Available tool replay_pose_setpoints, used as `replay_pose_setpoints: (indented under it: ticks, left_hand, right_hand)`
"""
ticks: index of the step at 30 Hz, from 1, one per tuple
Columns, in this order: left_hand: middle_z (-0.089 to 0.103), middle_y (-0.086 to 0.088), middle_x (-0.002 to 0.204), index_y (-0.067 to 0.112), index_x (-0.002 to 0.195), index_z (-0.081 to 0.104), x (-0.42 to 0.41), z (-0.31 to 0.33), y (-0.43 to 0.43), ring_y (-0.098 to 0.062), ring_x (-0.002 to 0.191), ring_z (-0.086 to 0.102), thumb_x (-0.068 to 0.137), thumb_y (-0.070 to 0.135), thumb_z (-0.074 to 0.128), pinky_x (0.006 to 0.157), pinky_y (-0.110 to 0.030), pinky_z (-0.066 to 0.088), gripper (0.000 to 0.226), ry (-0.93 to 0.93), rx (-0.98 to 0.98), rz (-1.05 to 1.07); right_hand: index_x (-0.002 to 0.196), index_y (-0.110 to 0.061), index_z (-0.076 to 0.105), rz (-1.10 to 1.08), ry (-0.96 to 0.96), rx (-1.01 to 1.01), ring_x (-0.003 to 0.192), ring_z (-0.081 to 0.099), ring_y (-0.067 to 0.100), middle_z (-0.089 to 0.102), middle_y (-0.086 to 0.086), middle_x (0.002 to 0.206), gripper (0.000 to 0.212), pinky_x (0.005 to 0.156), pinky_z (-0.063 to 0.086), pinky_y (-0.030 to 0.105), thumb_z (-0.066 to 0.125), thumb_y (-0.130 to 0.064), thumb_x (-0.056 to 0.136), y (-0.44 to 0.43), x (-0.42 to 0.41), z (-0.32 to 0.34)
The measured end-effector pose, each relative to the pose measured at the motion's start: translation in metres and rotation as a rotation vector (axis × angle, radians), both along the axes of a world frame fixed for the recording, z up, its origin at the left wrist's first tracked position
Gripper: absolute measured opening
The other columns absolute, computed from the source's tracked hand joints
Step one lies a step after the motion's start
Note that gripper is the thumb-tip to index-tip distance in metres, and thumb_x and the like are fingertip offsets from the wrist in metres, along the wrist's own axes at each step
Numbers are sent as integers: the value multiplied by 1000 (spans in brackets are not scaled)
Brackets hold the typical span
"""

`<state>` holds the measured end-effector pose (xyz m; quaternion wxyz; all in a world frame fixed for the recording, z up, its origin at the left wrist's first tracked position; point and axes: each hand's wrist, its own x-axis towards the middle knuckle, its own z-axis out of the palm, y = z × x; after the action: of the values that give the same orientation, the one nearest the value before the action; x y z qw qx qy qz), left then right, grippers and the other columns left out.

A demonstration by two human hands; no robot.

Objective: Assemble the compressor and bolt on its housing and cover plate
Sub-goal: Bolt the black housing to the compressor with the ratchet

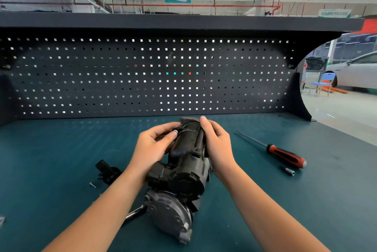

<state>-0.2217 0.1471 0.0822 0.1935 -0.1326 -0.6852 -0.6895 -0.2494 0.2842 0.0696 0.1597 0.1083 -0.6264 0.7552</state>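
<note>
A black compressor (183,166) lies lengthwise on the teal bench mat (61,149), its grey metal end (171,217) nearest me. My left hand (153,145) grips the left side of its far end, thumb on top. From the other side, my right hand (216,143) holds the far end with fingers curled over the top edge. A small black part (107,171) lies left of the compressor, with a loose bolt (92,185) beside it.
A red-and-black screwdriver (279,152) lies to the right, a small silver bit (288,170) near its handle. A chrome tool handle (134,213) sticks out under my left forearm. The dark pegboard (142,76) walls the bench's back.
</note>
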Motion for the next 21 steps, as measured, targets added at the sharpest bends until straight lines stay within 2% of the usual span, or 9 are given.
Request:
replay_pose_setpoints:
  ticks: [4, 9, 13, 15, 18, 21]
  left_hand:
    - [71, 18, 69, 23, 89, 67, -1, 1, -3, 7, 66, 65, 89, -6, 54, 59, -6, 47, 31, 55, -78, -20]
    - [72, 19, 76, 23, 89, 68, -7, 1, -8, 5, 74, 66, 89, -5, 55, 64, -7, 48, 31, 82, -121, -56]
    - [72, 21, 83, 15, 102, 67, -12, 1, -16, 8, 79, 64, 89, -5, 54, 68, -6, 47, 28, 80, -196, -105]
    - [70, 15, 90, 19, 110, 62, -15, 0, -18, 11, 81, 63, 90, -2, 53, 69, -5, 46, 30, 86, -232, -112]
    - [60, 7, 100, 29, 110, 55, -20, -2, -21, 14, 80, 61, 90, 1, 54, 66, -5, 46, 34, 42, -183, -122]
    - [67, 7, 97, 17, 107, 61, -22, -1, -22, 5, 81, 66, 88, 0, 56, 65, -10, 51, 26, -35, -101, -148]
  right_hand:
    - [91, -15, 66, 36, -17, -37, 82, 62, 13, 70, 3, 91, 26, 79, 50, 30, 51, -35, 94, -1, 0, -2]
    - [90, -16, 67, 38, -25, -75, 86, 63, 16, 71, 6, 94, 25, 83, 51, 35, 50, -33, 95, -3, -1, -2]
    - [91, -14, 68, 57, -35, -101, 88, 63, 19, 70, 10, 95, 25, 86, 50, 38, 51, -32, 94, -2, -1, -2]
    - [89, -15, 68, 67, -23, -114, 85, 62, 17, 70, 6, 91, 23, 84, 50, 35, 52, -31, 94, -2, -1, -3]
    - [90, -15, 68, 74, 0, -116, 83, 63, 12, 70, 1, 87, 23, 78, 51, 27, 53, -31, 93, -2, -1, -5]
    - [93, -18, 70, 79, 22, -121, 91, 64, 12, 72, -2, 94, 21, 85, 51, 27, 52, -29, 93, -2, 0, -8]
